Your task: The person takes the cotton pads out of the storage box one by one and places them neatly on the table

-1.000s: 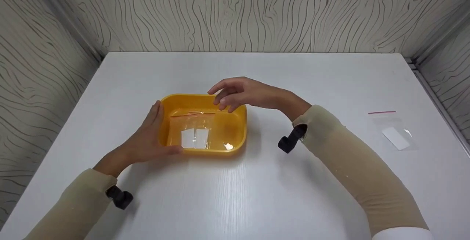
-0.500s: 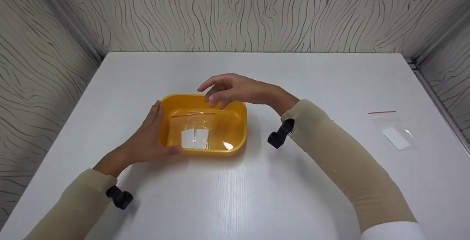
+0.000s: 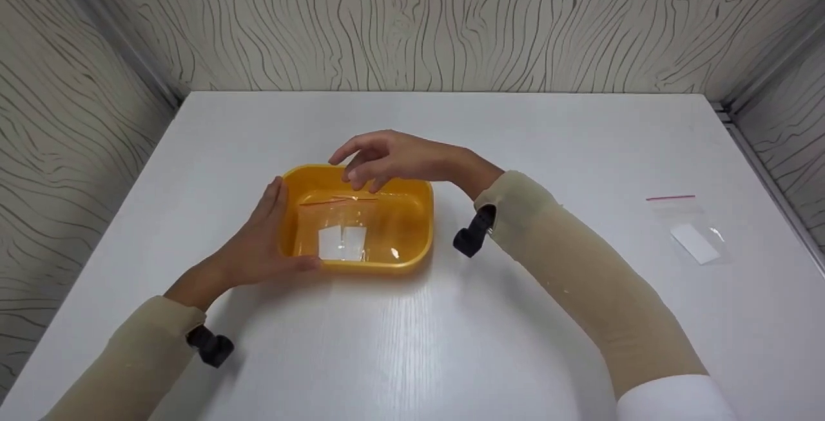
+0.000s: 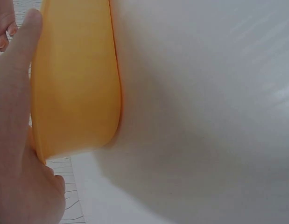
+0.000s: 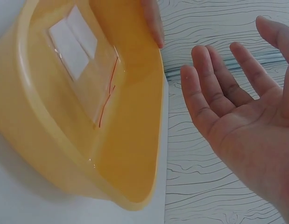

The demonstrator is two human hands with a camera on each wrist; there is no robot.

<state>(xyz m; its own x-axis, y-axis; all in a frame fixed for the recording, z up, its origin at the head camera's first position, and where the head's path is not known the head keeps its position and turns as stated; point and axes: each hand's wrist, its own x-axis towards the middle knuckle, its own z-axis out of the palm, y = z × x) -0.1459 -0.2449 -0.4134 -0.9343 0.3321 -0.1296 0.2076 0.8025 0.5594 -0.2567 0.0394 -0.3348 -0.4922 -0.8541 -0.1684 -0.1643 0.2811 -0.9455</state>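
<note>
Two clear bags (image 3: 336, 215) with red strips and white slips (image 3: 329, 242) are lying in the yellow basin (image 3: 422, 227), partly overlapping toward its left end; the basin is resting on the bench (image 3: 412, 343). With our left hand (image 3: 256, 245) we are holding that end, thumb along the near rim, fingers against the left side. Our right hand (image 3: 394, 156) is hovering around the far rim without touching it, its fingers loosely bent and gripping nothing. A third bag (image 3: 691, 235) is lying flat, well apart on the right. Since we are steadying only one end, a knock from the right hand could be swivelling the basin; and because the bags are overlapping, careless fingers could be dragging both together.
</note>
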